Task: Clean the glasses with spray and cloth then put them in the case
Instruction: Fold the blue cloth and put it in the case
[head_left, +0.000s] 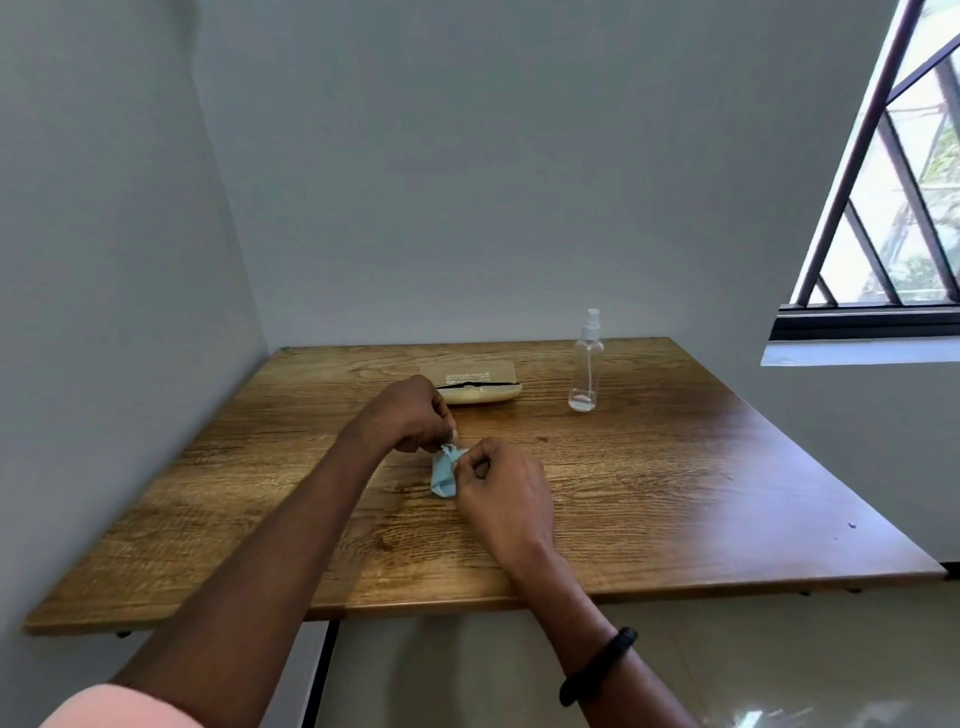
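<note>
Both hands are meeting over the middle of the wooden desk (675, 467), and between them they are pinching a small light-blue cloth (444, 475). The left hand (410, 415) is curling over from the far side, its grip closing on the cloth's upper corner with thumb and fingertips. The right hand (501, 486) is sitting on the near side, its grip clenching the cloth's right edge, with the knuckles turned up toward the camera. The cloth is bunching and hanging down from the two grips, and its lower end is reaching the desk or stopping just short of it; the view is too soft to settle which.

Beyond the left grip, farther from the person, a beige case (475, 384) is lying open on the desk with its lid tipped back. A dark line is showing along the case's opening, probably the glasses (475, 383) lying inside, though the shape is too thin to be sure. To the right of the grips and farther back, well apart from the case, a clear spray bottle (587, 364) is standing upright with a white nozzle on top and a little liquid at the bottom. A black band (597, 667) is circling the right wrist.
</note>
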